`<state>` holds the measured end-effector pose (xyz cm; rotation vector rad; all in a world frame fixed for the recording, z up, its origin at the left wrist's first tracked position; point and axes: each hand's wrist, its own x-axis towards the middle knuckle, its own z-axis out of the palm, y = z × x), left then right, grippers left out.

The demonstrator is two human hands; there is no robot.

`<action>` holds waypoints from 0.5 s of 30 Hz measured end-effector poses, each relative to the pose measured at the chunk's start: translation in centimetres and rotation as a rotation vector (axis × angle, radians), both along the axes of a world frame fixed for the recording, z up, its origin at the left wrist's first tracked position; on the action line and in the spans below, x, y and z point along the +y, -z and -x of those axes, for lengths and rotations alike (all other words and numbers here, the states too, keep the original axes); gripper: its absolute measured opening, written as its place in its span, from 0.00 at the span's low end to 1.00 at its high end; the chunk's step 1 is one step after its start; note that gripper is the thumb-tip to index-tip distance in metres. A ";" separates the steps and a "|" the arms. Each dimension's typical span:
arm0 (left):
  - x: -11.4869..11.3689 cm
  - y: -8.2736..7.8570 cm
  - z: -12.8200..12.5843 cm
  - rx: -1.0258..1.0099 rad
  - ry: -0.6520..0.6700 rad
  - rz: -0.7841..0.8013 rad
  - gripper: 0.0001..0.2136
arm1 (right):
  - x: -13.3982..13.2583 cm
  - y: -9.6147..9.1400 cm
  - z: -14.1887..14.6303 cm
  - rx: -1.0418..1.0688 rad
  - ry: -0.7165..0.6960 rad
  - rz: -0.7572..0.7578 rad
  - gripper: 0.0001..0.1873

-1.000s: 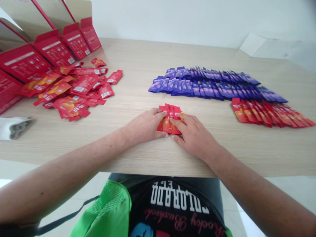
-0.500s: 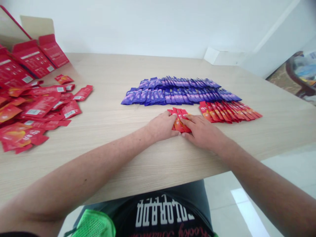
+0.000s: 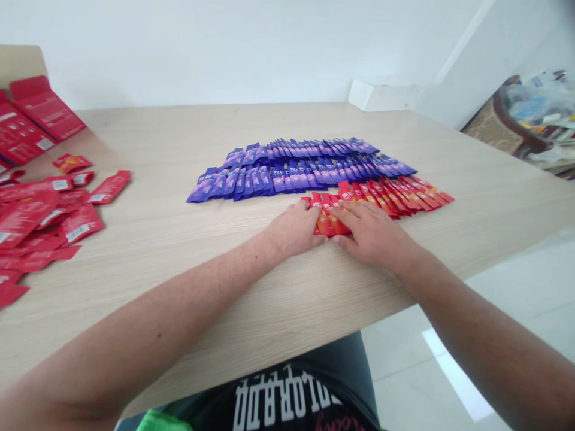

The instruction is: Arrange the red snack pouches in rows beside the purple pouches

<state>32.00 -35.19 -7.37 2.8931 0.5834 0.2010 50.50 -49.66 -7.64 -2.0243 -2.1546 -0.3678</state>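
Several red sachets (image 3: pixel 324 222) lie overlapped in a small fan on the table, between my two hands. My left hand (image 3: pixel 293 230) grips their left edge, fingers at the top and thumb at the bottom. From the right, my right hand (image 3: pixel 375 232) lays its fingers over the sachets, with its thumb at their lower edge; it covers part of them. Just behind the right hand runs a fanned row of red sachets (image 3: pixel 404 194). Rows of purple sachets (image 3: pixel 287 178) stretch behind both.
A loose heap of red sachets (image 3: pixel 36 224) covers the table's left side. Red printed boxes (image 3: pixel 47 114) stand behind it. Against the wall sits a white box (image 3: pixel 381 97). At far right is a chair (image 3: pixel 498 108) with plastic bags. The table's front edge is near my body.
The view has turned rightward. Both hands, with the red sachets between them, have moved right, up against the left end of the fanned red row; the gap there has closed.
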 end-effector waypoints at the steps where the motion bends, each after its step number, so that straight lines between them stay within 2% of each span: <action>1: 0.0 0.0 0.0 0.004 -0.005 -0.003 0.29 | -0.5 -0.3 -0.5 0.021 0.000 -0.050 0.31; 5: 0.2 0.2 -0.2 0.020 -0.010 -0.019 0.33 | -2.1 -0.9 -3.5 0.011 0.070 -0.197 0.29; 9: 0.5 0.3 -0.3 0.025 -0.002 -0.020 0.34 | -2.3 -0.2 -5.4 -0.099 0.095 -0.155 0.25; 15: 0.6 0.4 -0.4 0.036 -0.001 -0.016 0.36 | -1.2 0.4 -5.2 -0.242 0.070 -0.142 0.11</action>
